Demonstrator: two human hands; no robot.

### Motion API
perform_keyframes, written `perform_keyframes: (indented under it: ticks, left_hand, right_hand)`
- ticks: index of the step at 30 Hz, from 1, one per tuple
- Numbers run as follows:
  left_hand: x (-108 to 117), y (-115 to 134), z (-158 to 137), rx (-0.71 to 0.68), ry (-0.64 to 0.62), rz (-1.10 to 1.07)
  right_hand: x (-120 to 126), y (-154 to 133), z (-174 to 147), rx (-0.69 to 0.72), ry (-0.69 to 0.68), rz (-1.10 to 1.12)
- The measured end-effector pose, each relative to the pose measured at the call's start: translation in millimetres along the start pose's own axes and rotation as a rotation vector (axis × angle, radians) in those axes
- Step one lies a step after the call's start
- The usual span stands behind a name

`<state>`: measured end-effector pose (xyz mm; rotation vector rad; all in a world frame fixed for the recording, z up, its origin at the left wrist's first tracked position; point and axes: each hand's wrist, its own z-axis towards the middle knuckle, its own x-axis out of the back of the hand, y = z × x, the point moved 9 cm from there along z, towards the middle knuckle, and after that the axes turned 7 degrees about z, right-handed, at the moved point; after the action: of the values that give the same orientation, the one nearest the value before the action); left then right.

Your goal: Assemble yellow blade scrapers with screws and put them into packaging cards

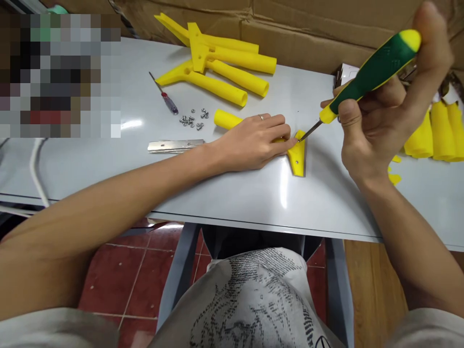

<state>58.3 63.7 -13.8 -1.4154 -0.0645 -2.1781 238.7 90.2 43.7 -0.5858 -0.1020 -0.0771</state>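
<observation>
Two hands work over the desk. The right hand is partly closed, thumb and fingers curled round the handle of a green screwdriver, one finger extended up by its butt end. The left hand lies palm down, loosely bent over a yellow scraper, pressing it to the desk. The left is the nearer hand, touching the scraper; the right stands off from it, linked only by the shaft, which slants down leftward to the head's far end, just beside the left fingertips.

The scraper's long axis runs nearly along the desk's near edge, head to the right, handle end out beyond the left hand; its head lies crosswise, a second screw nearer that edge.

Farther out, left of the left hand, are metal blades, loose screws and a small screwdriver. More yellow pieces lie toward the desk's far edge, and others toward its right end
</observation>
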Motion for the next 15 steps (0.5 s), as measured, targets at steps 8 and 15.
perform_keyframes:
  ticks: [8,15]
  left_hand:
    - [8.4,5.7,0.9,-0.067,0.064,0.125]
    - [10.3,6.5,1.0,-0.07,0.091,0.128]
  right_hand:
    - [-4.1,12.5,0.9,0.186,-0.003,-0.042]
    - [-13.0,1.2,2.3,0.114,-0.087,-0.006]
